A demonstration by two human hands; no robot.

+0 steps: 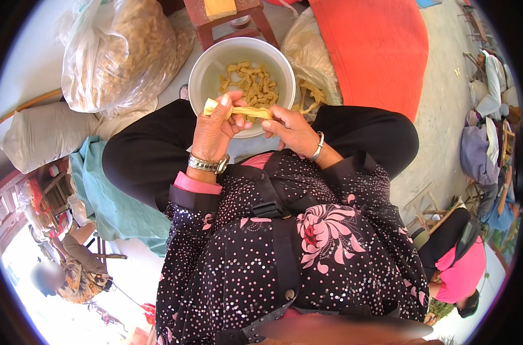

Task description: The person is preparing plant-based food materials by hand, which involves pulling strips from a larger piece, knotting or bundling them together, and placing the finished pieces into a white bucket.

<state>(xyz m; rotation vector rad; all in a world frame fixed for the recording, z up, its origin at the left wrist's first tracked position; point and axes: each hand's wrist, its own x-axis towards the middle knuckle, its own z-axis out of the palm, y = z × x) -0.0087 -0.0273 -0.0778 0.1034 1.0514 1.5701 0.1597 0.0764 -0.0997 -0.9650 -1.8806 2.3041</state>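
Observation:
A yellow, pliable strip stretches between my two hands above a pale round basin. My left hand pinches its thicker folded end between thumb and fingers. At the other end, my right hand grips the strip with thumb and index finger. Inside the basin, several small yellow knotted pieces lie heaped at the bottom. The basin stands between my knees, partly covered by my hands. Loose yellow strips rest at the mouth of a plastic bag, just right of the basin.
A large clear bag of tan pieces stands at the left, near a beige sack. Beyond the basin is a dark red wooden stool. Red cloth hangs at right, teal cloth at left. Other people sit along both sides.

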